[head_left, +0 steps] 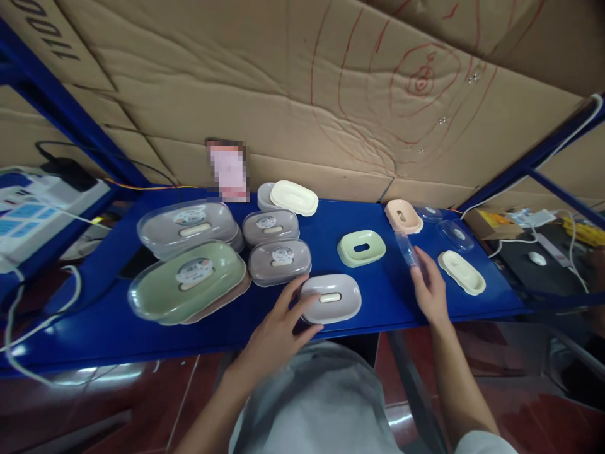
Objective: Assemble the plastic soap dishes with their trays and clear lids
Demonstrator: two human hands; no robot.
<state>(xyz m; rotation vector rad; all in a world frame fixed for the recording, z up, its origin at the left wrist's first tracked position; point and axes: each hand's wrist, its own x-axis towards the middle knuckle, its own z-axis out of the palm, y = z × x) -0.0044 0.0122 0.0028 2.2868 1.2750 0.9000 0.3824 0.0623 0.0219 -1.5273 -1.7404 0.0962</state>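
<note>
Left hand (286, 318) spans left end of gray dish (347, 304), lower center, thumb at near edge. Right hand (431, 290), right of center, pinches clear lid (405, 252), tipped on edge. Green dish (347, 253) between hands, farther back. Peach dish (413, 219) beyond lid; cream tray (466, 274) right of right hand. Left of center: big green box (215, 280), clear-covered, labeled. All on blue table (321, 236). Cardboard (265, 82) behind, red rings drawn upper right.

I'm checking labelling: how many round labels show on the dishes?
4 round labels: on the large grey dish, the large green dish, a small grey dish right of the first, and another grey dish in front of it. Others may be hidden underneath.
</note>
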